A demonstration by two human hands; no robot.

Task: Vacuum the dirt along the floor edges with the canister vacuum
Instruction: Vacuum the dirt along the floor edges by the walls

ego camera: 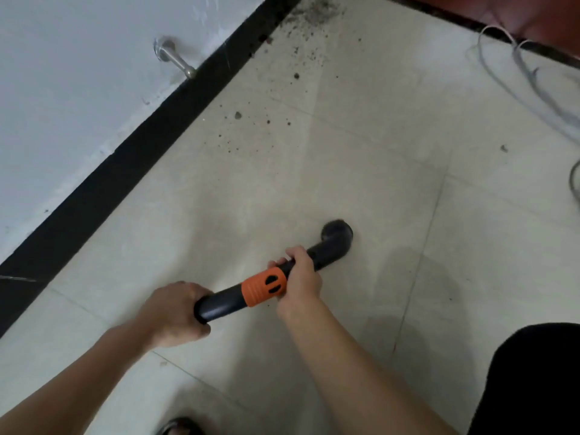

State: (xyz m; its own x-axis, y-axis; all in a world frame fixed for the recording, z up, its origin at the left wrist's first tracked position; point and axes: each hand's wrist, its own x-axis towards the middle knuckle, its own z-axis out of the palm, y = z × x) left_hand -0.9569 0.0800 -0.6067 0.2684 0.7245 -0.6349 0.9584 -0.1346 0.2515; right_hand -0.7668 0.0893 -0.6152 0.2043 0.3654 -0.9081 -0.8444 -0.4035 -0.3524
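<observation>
The left hand (175, 312) is wrapped around the near end of the vacuum wand (222, 301), its fingers curled tight on the smooth black tube. The right hand (298, 277) grips the same tube farther out, thumb and fingers closed around it just past a ribbed orange collar (265, 285) that has two dark oval slots.

Beyond the right hand the wand runs away from the person and to the right. It then turns through a short rounded elbow into a round nozzle (337, 235). The nozzle's rim looks fringed with dark bristles, though it is blurred. It hangs over a pale tile, and whether it touches the floor (361, 158) cannot be told.

The dirt (295, 76) lies well ahead of the nozzle. Dark crumbs and fine specks are scattered beside the baseboard (125, 158), and they thicken into a dusty grey-brown heap in the corner at the top.

The floor is large, slightly glossy beige tiles with thin grout lines. The baseboard is a flat black strip running diagonally under a scuffed white wall (62, 89). A brushed metal door stop (175, 59) sticks out of the wall just above the baseboard. Grey cables (518, 73) loop loosely over the tiles at the right. Dark fabric (533, 381) fills the lower right corner, and the tip of a sandal (179, 426) shows at the bottom edge.
</observation>
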